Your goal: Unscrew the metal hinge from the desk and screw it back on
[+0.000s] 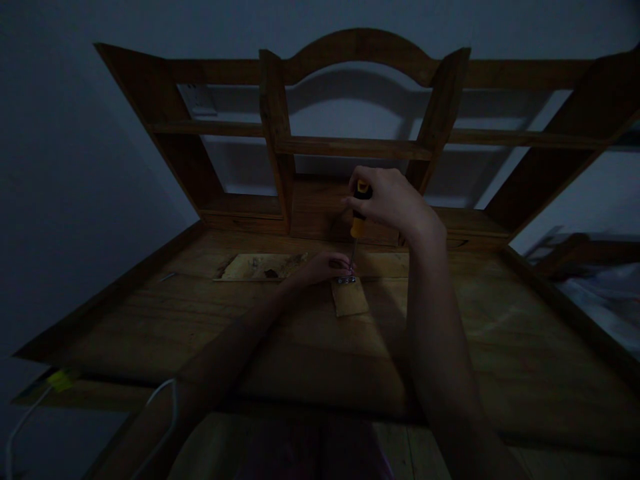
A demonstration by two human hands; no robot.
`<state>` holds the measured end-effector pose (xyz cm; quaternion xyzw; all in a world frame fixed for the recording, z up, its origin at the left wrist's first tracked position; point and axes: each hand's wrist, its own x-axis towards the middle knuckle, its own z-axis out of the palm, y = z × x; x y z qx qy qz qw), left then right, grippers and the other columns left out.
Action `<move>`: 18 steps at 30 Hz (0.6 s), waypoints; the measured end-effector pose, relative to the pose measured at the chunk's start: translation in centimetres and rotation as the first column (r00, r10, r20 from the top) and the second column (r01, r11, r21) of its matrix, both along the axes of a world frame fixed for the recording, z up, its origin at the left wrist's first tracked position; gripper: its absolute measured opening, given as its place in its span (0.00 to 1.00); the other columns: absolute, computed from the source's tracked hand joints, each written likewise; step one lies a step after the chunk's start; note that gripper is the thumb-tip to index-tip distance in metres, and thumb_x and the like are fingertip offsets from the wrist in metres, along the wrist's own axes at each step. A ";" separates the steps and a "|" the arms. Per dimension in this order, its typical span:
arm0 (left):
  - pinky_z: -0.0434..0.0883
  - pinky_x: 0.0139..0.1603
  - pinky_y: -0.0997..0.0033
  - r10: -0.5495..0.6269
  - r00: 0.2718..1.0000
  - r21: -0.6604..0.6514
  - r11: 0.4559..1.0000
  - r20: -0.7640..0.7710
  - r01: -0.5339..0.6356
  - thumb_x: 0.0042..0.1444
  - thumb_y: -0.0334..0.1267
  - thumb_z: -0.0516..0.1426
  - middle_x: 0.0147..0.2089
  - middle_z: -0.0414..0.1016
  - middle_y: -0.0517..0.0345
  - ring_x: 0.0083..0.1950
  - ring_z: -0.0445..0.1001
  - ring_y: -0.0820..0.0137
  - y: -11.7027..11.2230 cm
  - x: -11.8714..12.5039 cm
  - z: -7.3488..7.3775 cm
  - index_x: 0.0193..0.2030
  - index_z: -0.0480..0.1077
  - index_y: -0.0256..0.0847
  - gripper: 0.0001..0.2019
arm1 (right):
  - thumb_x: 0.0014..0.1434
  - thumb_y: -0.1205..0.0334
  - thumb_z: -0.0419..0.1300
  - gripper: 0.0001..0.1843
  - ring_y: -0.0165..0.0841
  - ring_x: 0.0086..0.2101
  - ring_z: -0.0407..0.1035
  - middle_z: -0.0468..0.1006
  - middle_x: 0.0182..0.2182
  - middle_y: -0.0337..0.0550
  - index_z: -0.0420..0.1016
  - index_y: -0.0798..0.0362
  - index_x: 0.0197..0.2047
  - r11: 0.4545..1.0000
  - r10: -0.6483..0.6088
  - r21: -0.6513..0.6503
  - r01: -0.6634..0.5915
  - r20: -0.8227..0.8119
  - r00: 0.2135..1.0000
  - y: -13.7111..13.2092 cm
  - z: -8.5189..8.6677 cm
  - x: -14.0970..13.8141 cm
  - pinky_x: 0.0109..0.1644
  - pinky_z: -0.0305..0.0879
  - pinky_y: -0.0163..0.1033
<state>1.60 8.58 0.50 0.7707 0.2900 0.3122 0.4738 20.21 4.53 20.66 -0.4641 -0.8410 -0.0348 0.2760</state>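
Observation:
My right hand (387, 197) is closed around the yellow-and-black handle of a screwdriver (357, 229), held nearly upright with its shaft pointing down. The screwdriver's tip meets a small metal hinge (346, 280) at the far edge of a small wooden piece (351, 300), which lies on the desk. My left hand (327, 267) is closed at the hinge, its fingers pinched around the spot where the tip comes down. Whether a screw is under the tip is too small to tell.
A longer wooden strip (263, 267) with dark stains lies behind my hands on the wooden desk (300, 340). The shelf unit (350, 147) rises at the back. A white cable (175, 400) and a yellow item (63, 380) are at the front left. The light is dim.

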 end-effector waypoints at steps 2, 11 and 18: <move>0.74 0.49 0.68 0.008 1.000 0.017 1.000 -0.005 -0.008 0.57 0.45 0.66 0.45 0.82 0.50 0.46 0.79 0.66 -0.1 0.0 0.1 0.44 0.79 0.37 0.14 | 0.59 0.60 0.62 0.07 0.46 0.46 0.72 0.77 0.43 0.47 0.75 0.49 0.42 1.000 0.001 0.016 -0.001 0.016 1.000 0.0 0.0 0.1 0.54 0.65 0.53; 0.73 0.48 0.69 0.018 1.000 0.056 0.998 -0.022 -0.017 0.58 0.43 0.65 0.45 0.82 0.51 0.45 0.79 0.67 0.2 -0.1 -0.2 0.44 0.79 0.37 0.12 | 0.61 0.57 0.62 0.10 0.46 0.48 0.71 0.78 0.45 0.47 0.76 0.48 0.46 0.999 0.034 -0.006 -0.033 0.019 0.999 -0.1 0.1 -0.2 0.55 0.65 0.53; 0.73 0.48 0.70 0.004 1.000 0.042 0.999 -0.018 -0.004 0.57 0.45 0.65 0.48 0.82 0.50 0.45 0.79 0.67 0.0 0.0 0.1 0.41 0.79 0.36 0.13 | 0.60 0.59 0.61 0.10 0.47 0.49 0.72 0.80 0.45 0.46 0.77 0.48 0.45 1.000 0.028 0.005 -0.028 0.024 0.999 -0.1 0.4 -0.3 0.55 0.64 0.51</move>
